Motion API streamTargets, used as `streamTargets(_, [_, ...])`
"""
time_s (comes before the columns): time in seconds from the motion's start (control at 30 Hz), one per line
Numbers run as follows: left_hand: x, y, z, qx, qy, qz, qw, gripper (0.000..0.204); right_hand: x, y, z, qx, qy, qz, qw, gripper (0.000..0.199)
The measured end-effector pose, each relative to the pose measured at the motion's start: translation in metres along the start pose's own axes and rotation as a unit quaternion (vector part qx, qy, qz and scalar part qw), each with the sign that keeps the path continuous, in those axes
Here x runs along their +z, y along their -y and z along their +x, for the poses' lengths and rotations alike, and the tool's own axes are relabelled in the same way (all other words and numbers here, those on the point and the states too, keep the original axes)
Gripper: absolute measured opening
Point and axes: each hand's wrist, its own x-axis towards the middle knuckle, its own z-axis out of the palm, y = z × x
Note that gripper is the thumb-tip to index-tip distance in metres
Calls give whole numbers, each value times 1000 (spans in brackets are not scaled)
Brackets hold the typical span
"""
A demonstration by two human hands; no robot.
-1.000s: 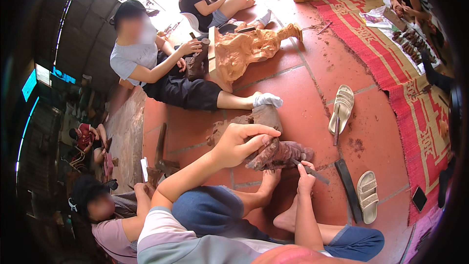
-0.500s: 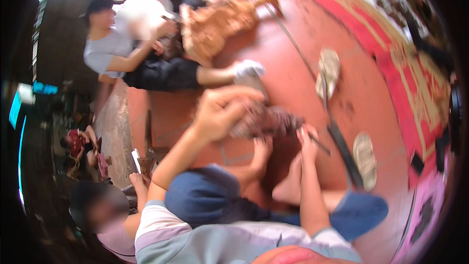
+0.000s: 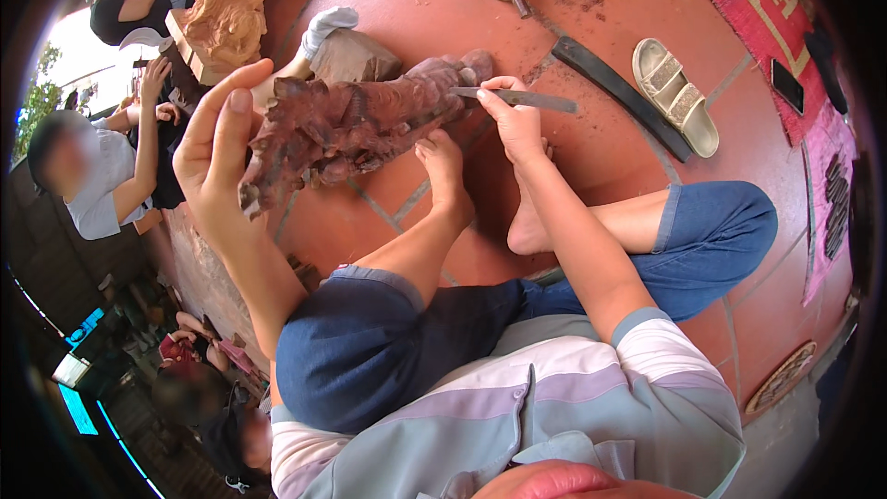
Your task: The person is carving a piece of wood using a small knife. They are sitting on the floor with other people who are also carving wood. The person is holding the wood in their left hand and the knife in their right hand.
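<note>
A dark reddish-brown wood carving [image 3: 360,125] lies on the red tiled floor in front of me. My left hand [image 3: 217,143] grips its near, left end, fingers raised along the side. My right hand [image 3: 511,115] is shut on a slim metal chisel [image 3: 531,99] whose tip rests against the carving's right part. My bare left foot [image 3: 442,159] presses against the carving from below, and my right foot is tucked behind my right forearm.
A pale wood carving [image 3: 236,9] stands at the back left beside another seated person [image 3: 97,176]. A sandal [image 3: 674,92] and a long dark strip [image 3: 628,97] lie to the right. A red mat [image 3: 776,9] covers the far right floor.
The view has swung down and closer, so the carving and both hands now fill the middle. My hands keep their hold on the carving and the chisel.
</note>
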Motion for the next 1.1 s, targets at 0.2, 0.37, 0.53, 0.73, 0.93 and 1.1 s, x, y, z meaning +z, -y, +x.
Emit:
streamTargets(0.2, [-5, 3, 3, 12, 1, -47, 999, 27, 20, -7, 20, -59, 5, -86, 995, 9])
streamTargets(0.37, [-4, 5, 2, 14, 2, -51, 999, 28, 22, -7, 20, -52, -8, -58, 997, 10])
streamTargets(0.53, [0, 6, 4, 12, -2, -67, 998, 29, 16, -4, 32, -64, -20, -129, 989, 9])
streamTargets(0.73, [0, 12, 9, 35, 3, -82, 996, 28, 24, 6, 23, -44, -14, -118, 992, 10])
streamTargets(0.93, [3, 8, 7, -1, 23, -101, 995, 28, 10, 8, 36, -15, -21, -58, 998, 9])
streamTargets(1.1, [1, 19, 11, 36, 4, -100, 994, 28, 23, 15, 31, -66, -6, -133, 989, 8])
